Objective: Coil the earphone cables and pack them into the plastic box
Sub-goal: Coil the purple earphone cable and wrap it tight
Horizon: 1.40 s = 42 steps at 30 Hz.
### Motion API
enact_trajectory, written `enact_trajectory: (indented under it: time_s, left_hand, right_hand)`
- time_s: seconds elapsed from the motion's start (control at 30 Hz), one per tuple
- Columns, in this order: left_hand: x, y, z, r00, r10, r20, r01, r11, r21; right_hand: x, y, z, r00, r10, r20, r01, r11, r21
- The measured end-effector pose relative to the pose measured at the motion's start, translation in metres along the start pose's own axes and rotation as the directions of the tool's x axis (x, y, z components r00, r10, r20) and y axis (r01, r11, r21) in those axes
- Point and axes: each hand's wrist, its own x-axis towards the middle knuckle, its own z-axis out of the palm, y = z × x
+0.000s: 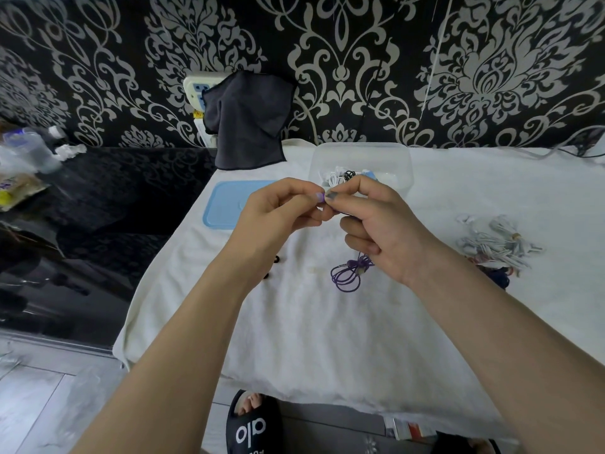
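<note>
Both hands are raised over the white towel (327, 322), fingertips meeting. My left hand (278, 211) pinches the purple end of a purple earphone cable (348, 273). My right hand (383, 224) grips the same cable, whose coiled loops hang below its palm. Behind the hands stands the clear plastic box (361, 158) with white and black earphones inside. Its blue lid (226, 204) lies flat to the left. A pile of white earphone cables (497, 244) lies at the right on the towel.
A dark cloth (248, 119) hangs over a power strip on the patterned wall. Small black ear tips (271, 267) lie by my left wrist. A glossy black table (98, 208) with bottles and packets is at left. A black slipper (252, 424) shows below.
</note>
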Motion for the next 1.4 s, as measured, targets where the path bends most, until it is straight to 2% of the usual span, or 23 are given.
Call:
enact_trajectory:
  time_s: [0.27, 0.37, 0.57, 0.73, 0.87, 1.4]
  left_hand:
    - [-0.001, 0.006, -0.003, 0.998, -0.060, 0.032, 0.064, 0.985, -0.160]
    - [-0.002, 0.006, -0.003, 0.997, -0.057, 0.050, 0.065, 0.984, -0.167]
    - [-0.003, 0.004, -0.005, 0.999, 0.003, 0.041, 0.001, 0.996, -0.085]
    - [-0.005, 0.002, -0.002, 0.991, 0.132, -0.009, -0.131, 0.989, 0.061]
    - [-0.006, 0.001, 0.000, 0.982, 0.186, -0.026, -0.182, 0.976, 0.124]
    - [-0.006, 0.002, 0.004, 0.959, 0.282, -0.025, -0.268, 0.933, 0.241]
  right_hand:
    - [0.001, -0.005, -0.001, 0.993, 0.104, 0.050, -0.109, 0.985, 0.130]
    - [0.001, -0.004, -0.001, 0.985, 0.160, 0.071, -0.172, 0.962, 0.214]
    - [0.000, 0.000, 0.002, 0.975, 0.204, 0.094, -0.224, 0.910, 0.349]
    - [-0.002, 0.002, 0.005, 0.962, 0.255, 0.094, -0.270, 0.857, 0.439]
    - [-0.003, 0.002, 0.006, 0.955, 0.270, 0.123, -0.293, 0.802, 0.521]
    - [-0.009, 0.002, 0.010, 0.955, 0.265, 0.133, -0.290, 0.747, 0.598]
